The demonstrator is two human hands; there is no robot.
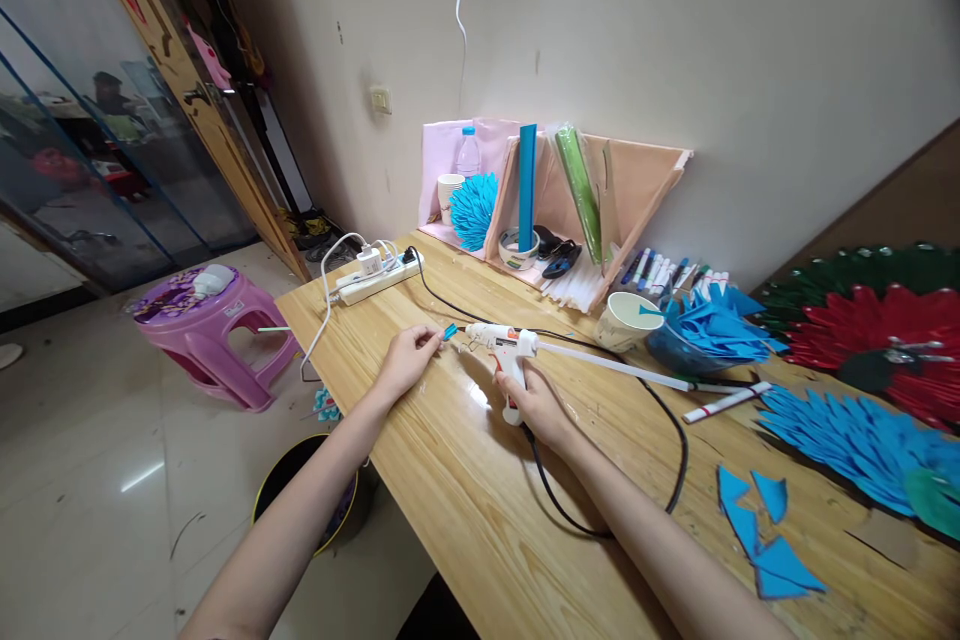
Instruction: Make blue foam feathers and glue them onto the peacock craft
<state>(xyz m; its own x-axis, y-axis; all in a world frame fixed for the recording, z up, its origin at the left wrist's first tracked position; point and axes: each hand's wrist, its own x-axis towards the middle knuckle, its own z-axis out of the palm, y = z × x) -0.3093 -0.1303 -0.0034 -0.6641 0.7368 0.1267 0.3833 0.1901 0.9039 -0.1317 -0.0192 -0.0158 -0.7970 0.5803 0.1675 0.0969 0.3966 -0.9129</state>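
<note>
My right hand (541, 404) is wrapped round the handle of a white glue gun (514, 350), whose nozzle points left. A long white glue stick (611, 365) sticks out of its back. Between the fingertips of my left hand (409, 357) is a small blue piece (450, 331), close to the nozzle; I cannot tell whether the two touch. The gun's black cord (551, 500) loops over the table below my right forearm. To the right lie several loose blue cut pieces (784, 570).
A white power strip (379, 280) lies at the table's left edge. A paper cup (628, 322), a bowl (679, 352) of blue pieces and a blue petalled piece (840, 435) stand to the right. A pink stool (217, 340) and a bin (352, 520) are on the floor.
</note>
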